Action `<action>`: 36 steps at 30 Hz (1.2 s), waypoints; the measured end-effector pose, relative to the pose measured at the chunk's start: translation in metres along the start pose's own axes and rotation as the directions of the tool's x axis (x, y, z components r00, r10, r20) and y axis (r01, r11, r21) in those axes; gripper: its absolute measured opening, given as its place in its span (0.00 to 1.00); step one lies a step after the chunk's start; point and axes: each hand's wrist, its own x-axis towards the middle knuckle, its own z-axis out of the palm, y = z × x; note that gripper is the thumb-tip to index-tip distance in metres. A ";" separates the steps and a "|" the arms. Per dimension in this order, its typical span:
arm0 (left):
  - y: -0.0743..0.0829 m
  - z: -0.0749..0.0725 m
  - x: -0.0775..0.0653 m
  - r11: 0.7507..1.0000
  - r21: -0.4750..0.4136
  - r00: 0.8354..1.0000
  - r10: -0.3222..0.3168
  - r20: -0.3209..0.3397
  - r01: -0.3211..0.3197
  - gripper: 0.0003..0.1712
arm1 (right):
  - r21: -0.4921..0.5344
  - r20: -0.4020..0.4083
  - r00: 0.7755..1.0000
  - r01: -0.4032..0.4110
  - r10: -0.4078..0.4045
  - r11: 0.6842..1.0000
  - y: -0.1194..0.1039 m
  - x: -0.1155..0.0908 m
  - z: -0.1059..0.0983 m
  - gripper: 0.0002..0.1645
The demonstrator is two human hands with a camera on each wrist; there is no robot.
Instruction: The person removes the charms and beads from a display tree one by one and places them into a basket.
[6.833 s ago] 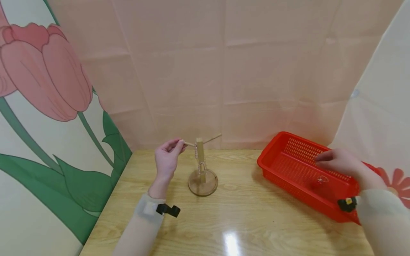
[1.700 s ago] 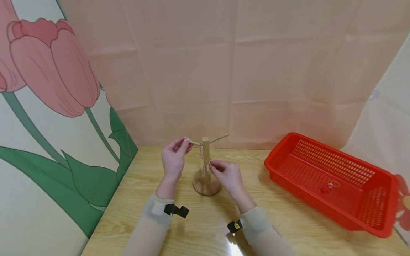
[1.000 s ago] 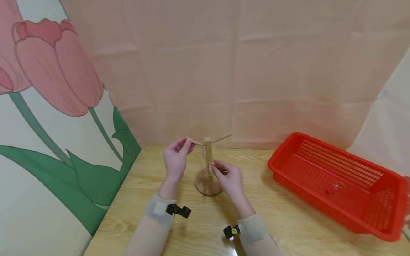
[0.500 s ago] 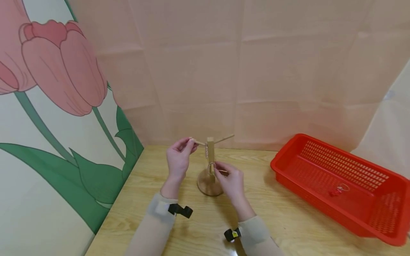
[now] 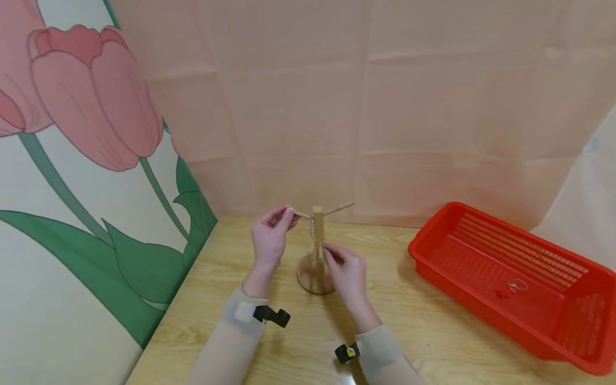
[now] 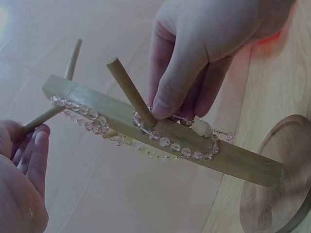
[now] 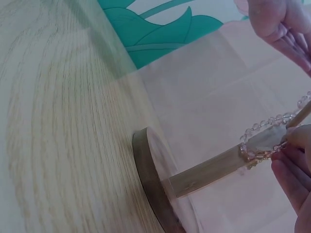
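A wooden stand (image 5: 318,230) with slanted pegs rises from a round base (image 5: 308,282). With thumb and fingers my left hand (image 5: 268,239) grips an upper peg (image 6: 43,119); a clear pink beaded bracelet (image 6: 82,108) hangs from that peg beside the post. Lower down, my right hand (image 5: 349,271) pinches a second beaded bracelet (image 6: 176,147) that loops round the lower peg (image 6: 127,88). This one carries a pale shell-shaped charm (image 6: 201,127) close to my fingertips. Yellowish beads (image 6: 146,150) show behind the post. In the right wrist view the bracelet's beads (image 7: 265,124) circle the peg's root.
A red plastic basket (image 5: 474,307) stands on the right of the wooden table (image 5: 385,326). Inside it lies a small red trinket with a ring (image 5: 507,291). A pinkish backdrop (image 5: 289,107) closes the far side, and a tulip-printed panel (image 5: 86,101) the left.
My right hand has come from over the basket to the stand's lower peg and pinches the bracelet there, shifting only slightly lately. My left hand keeps its grip on the upper peg.
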 end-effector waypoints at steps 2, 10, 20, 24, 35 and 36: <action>0.000 0.000 0.000 1.000 0.005 1.000 0.002 0.004 -0.002 0.08 | 0.003 -0.010 1.000 0.002 -0.002 1.000 0.000 0.000 0.000 0.05; -0.002 -0.001 -0.001 1.000 0.020 1.000 -0.003 0.006 0.003 0.10 | 0.032 -0.008 1.000 -0.001 0.001 1.000 -0.002 -0.001 -0.002 0.05; -0.001 -0.002 0.002 1.000 0.008 1.000 0.006 0.008 -0.006 0.12 | 0.067 -0.006 1.000 0.004 -0.003 0.998 -0.005 0.001 -0.002 0.05; 0.000 -0.001 0.002 1.000 0.003 1.000 0.008 0.001 -0.008 0.08 | 0.070 -0.008 1.000 0.014 -0.014 0.997 -0.006 0.002 -0.002 0.05; 0.001 -0.003 0.001 1.000 -0.014 1.000 0.014 0.014 -0.014 0.08 | 0.067 0.020 1.000 0.015 -0.017 0.998 -0.009 0.001 -0.006 0.05; 0.001 -0.003 0.002 1.000 -0.014 1.000 0.014 0.011 -0.014 0.08 | 0.067 0.023 1.000 0.016 -0.018 0.998 -0.009 0.001 -0.006 0.05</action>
